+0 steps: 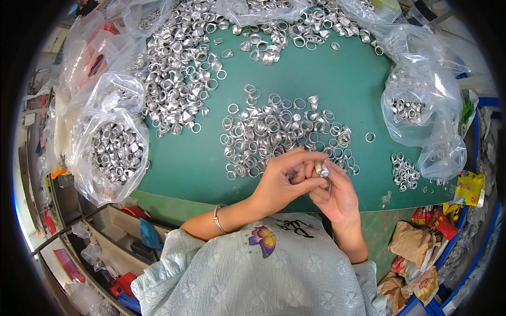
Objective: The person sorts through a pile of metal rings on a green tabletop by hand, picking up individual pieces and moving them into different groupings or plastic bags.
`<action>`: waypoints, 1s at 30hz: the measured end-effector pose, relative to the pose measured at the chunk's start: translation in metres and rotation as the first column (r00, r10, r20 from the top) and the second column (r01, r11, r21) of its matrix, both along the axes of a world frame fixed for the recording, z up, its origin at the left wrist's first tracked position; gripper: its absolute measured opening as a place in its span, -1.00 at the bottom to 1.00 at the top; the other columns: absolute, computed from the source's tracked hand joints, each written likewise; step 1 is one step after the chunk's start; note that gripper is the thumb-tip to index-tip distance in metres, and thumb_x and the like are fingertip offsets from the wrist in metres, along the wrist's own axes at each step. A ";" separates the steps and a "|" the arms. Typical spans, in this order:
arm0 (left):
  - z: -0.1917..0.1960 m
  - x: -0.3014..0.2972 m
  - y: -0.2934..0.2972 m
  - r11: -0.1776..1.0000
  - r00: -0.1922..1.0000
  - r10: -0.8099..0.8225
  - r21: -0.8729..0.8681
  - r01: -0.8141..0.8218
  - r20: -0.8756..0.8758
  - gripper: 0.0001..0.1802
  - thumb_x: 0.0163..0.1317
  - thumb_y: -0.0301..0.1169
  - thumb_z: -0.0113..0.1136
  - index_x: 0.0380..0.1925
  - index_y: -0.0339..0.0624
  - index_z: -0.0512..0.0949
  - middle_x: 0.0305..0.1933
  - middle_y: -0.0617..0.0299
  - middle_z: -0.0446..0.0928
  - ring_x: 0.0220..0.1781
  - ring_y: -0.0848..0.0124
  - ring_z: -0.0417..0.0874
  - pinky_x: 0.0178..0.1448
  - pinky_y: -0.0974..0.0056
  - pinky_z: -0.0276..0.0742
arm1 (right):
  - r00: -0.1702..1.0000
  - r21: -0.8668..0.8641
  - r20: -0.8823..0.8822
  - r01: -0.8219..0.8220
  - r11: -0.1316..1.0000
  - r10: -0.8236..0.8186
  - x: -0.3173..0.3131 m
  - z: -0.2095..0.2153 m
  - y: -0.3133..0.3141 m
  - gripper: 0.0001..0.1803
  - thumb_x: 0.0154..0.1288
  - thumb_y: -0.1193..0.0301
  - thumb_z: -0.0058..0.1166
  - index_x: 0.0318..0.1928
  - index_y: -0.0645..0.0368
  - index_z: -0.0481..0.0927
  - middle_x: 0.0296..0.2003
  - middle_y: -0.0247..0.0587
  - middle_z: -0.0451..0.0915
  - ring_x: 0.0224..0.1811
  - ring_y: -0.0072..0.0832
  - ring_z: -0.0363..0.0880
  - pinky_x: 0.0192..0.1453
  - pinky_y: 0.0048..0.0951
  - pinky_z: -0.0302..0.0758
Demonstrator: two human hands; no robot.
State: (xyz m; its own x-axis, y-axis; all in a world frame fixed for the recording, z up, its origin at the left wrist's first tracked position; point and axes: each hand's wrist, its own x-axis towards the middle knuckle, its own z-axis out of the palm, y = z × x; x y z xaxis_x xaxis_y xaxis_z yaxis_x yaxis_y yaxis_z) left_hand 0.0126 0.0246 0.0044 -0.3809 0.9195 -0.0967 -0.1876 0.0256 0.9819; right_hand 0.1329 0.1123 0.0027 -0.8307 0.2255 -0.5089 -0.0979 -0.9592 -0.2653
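Both hands meet over the near edge of the green table (295,79). Silver-coloured metal rings (321,169) show between the fingertips. My left hand (284,179) has its fingers curled, thumb and forefinger reaching to these rings, and a bit of metal glints in its palm. Closed around the same rings from the other side is my right hand (337,196). How many rings each hand holds is hidden by the fingers. Just beyond the hands spreads a loose pile of similar rings (269,129).
A larger heap of rings (176,79) covers the far left. Clear plastic bags with rings stand at the left (117,152) and right (408,110). A small ring cluster (405,173) lies near right. Paper bags (414,242) sit below the table's right side.
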 end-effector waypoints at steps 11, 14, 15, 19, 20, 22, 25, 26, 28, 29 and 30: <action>0.002 -0.004 -0.005 0.999 0.987 0.029 0.040 -0.023 -0.159 -0.63 -0.10 -0.58 0.31 -0.20 -0.16 0.57 -0.55 0.46 0.23 -0.57 0.70 0.12 -0.55 0.53 -0.01 | 1.000 0.089 0.005 -0.003 0.996 0.003 0.000 -0.002 -0.009 -0.83 0.33 0.37 -0.20 -0.24 0.20 0.39 -0.49 -0.38 0.39 -0.69 -0.75 0.14 -0.66 -0.72 0.07; 0.001 -0.003 -0.005 0.999 0.988 0.029 0.034 -0.024 -0.151 -0.64 -0.10 -0.59 0.30 -0.20 -0.17 0.57 -0.55 0.45 0.23 -0.57 0.70 0.12 -0.55 0.53 -0.01 | 0.998 0.097 0.057 0.025 0.995 -0.031 -0.001 0.001 -0.010 -0.83 0.33 0.36 -0.20 -0.26 0.20 0.39 -0.51 -0.38 0.39 -0.69 -0.75 0.14 -0.65 -0.72 0.07; 0.001 -0.003 -0.005 0.999 0.988 0.029 0.034 -0.024 -0.149 -0.64 -0.10 -0.59 0.30 -0.20 -0.18 0.57 -0.55 0.45 0.23 -0.57 0.70 0.12 -0.55 0.53 -0.01 | 0.997 0.132 0.063 0.025 0.991 -0.033 -0.002 0.002 -0.011 -0.83 0.34 0.36 -0.21 -0.27 0.20 0.39 -0.51 -0.38 0.39 -0.69 -0.75 0.14 -0.65 -0.72 0.07; -0.003 -0.002 -0.006 0.998 0.992 0.041 0.050 -0.035 -0.123 -0.64 -0.10 -0.59 0.30 -0.21 -0.19 0.57 -0.54 0.45 0.23 -0.58 0.70 0.13 -0.55 0.54 -0.01 | 0.996 0.237 0.079 0.029 0.971 -0.049 -0.002 0.002 -0.014 -0.82 0.34 0.36 -0.22 -0.28 0.20 0.40 -0.51 -0.38 0.40 -0.70 -0.75 0.15 -0.65 -0.71 0.06; -0.004 -0.002 -0.007 0.998 0.991 0.043 0.055 -0.036 -0.123 -0.64 -0.10 -0.59 0.30 -0.21 -0.19 0.57 -0.54 0.45 0.24 -0.58 0.70 0.13 -0.55 0.54 -0.01 | 0.995 0.255 0.081 0.032 0.966 -0.054 -0.002 0.001 -0.014 -0.82 0.35 0.36 -0.23 -0.28 0.20 0.40 -0.51 -0.38 0.41 -0.70 -0.75 0.15 -0.65 -0.71 0.07; -0.004 -0.002 -0.007 0.998 0.992 0.044 0.058 -0.037 -0.117 -0.64 -0.10 -0.59 0.30 -0.21 -0.19 0.57 -0.53 0.45 0.24 -0.58 0.70 0.13 -0.55 0.54 -0.01 | 0.996 0.257 0.067 0.038 0.966 -0.057 -0.002 0.001 -0.015 -0.82 0.35 0.37 -0.23 -0.28 0.20 0.40 -0.51 -0.38 0.41 -0.70 -0.75 0.15 -0.65 -0.71 0.06; -0.002 -0.003 -0.008 0.998 0.994 0.042 0.049 -0.037 -0.100 -0.65 -0.11 -0.59 0.30 -0.22 -0.20 0.57 -0.53 0.45 0.25 -0.58 0.71 0.13 -0.55 0.54 -0.01 | 0.995 0.275 0.078 0.037 0.961 -0.061 -0.003 0.001 -0.015 -0.82 0.35 0.37 -0.24 -0.28 0.21 0.40 -0.51 -0.37 0.41 -0.70 -0.75 0.15 -0.66 -0.71 0.06; -0.002 -0.004 -0.008 0.998 0.994 0.041 0.046 -0.037 -0.098 -0.65 -0.11 -0.60 0.31 -0.22 -0.21 0.57 -0.52 0.45 0.25 -0.58 0.71 0.14 -0.55 0.54 -0.01 | 0.994 0.283 0.087 0.035 0.958 -0.062 -0.003 0.002 -0.016 -0.82 0.35 0.38 -0.24 -0.29 0.21 0.40 -0.51 -0.37 0.41 -0.70 -0.75 0.15 -0.66 -0.71 0.06; -0.002 -0.004 -0.008 0.998 0.997 0.037 0.046 -0.033 -0.070 -0.67 -0.09 -0.59 0.29 -0.22 -0.23 0.57 -0.52 0.45 0.25 -0.57 0.71 0.14 -0.56 0.54 -0.01 | 0.991 0.314 0.113 0.029 0.949 -0.067 -0.005 0.003 -0.016 -0.79 0.36 0.35 -0.24 -0.28 0.21 0.41 -0.54 -0.37 0.41 -0.70 -0.74 0.15 -0.66 -0.70 0.06; -0.002 -0.004 -0.008 0.998 0.999 0.032 0.050 -0.030 -0.043 -0.70 -0.05 -0.58 0.26 -0.23 -0.25 0.56 -0.52 0.44 0.25 -0.57 0.71 0.14 -0.56 0.55 0.00 | 0.989 0.329 0.126 0.026 0.944 -0.071 -0.005 0.003 -0.017 -0.78 0.36 0.33 -0.24 -0.28 0.21 0.41 -0.55 -0.37 0.41 -0.71 -0.73 0.14 -0.66 -0.70 0.06; -0.002 -0.004 -0.007 0.998 1.000 0.025 0.057 -0.024 -0.015 -0.72 -0.02 -0.58 0.24 -0.23 -0.27 0.55 -0.52 0.44 0.25 -0.57 0.70 0.14 -0.57 0.55 0.00 | 0.990 0.342 0.121 0.021 0.940 -0.066 -0.004 0.002 -0.016 -0.75 0.37 0.30 -0.25 -0.31 0.21 0.42 -0.56 -0.36 0.41 -0.71 -0.73 0.15 -0.67 -0.70 0.05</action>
State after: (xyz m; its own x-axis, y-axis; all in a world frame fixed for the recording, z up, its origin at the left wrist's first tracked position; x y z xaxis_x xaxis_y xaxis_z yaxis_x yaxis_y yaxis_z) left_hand 0.0088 0.0177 0.0025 -0.4044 0.9138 -0.0385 -0.1717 -0.0345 0.9846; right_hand 0.1289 0.0962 0.0052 -0.7487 0.4379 -0.4976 -0.0812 -0.8056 -0.5869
